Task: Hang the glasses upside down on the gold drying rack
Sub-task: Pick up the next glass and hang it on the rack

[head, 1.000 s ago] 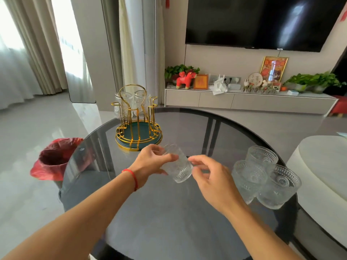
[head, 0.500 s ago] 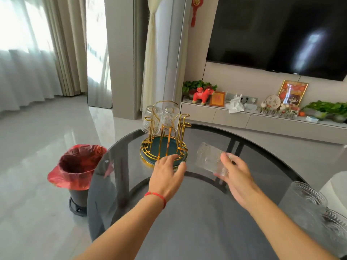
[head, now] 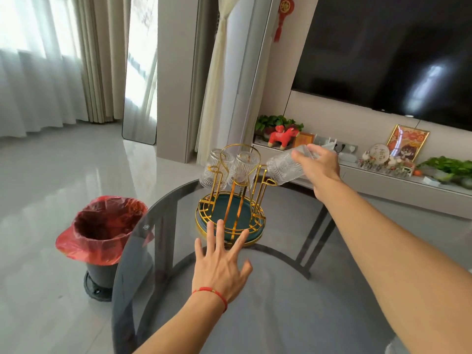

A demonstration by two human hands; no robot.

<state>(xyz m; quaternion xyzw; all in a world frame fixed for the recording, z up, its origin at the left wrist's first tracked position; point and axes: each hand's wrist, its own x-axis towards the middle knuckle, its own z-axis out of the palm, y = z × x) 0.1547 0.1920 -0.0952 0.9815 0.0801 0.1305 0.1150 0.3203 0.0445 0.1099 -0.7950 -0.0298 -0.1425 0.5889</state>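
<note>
The gold drying rack with a green tray base stands on the dark glass table. Two clear ribbed glasses hang upside down on its far prongs. My right hand grips a third patterned glass by its base, tilted mouth-down to the left, right beside the rack's right prong. My left hand lies flat with fingers spread, its fingertips touching the rack's near rim.
A bin lined with a red bag stands on the floor left of the table. Behind are a low TV cabinet with ornaments and plants, a large TV and curtains.
My right hand took the glass from both hands and carried it up and forward to the rack's right side. My left hand let go and moved to the rack's base.
</note>
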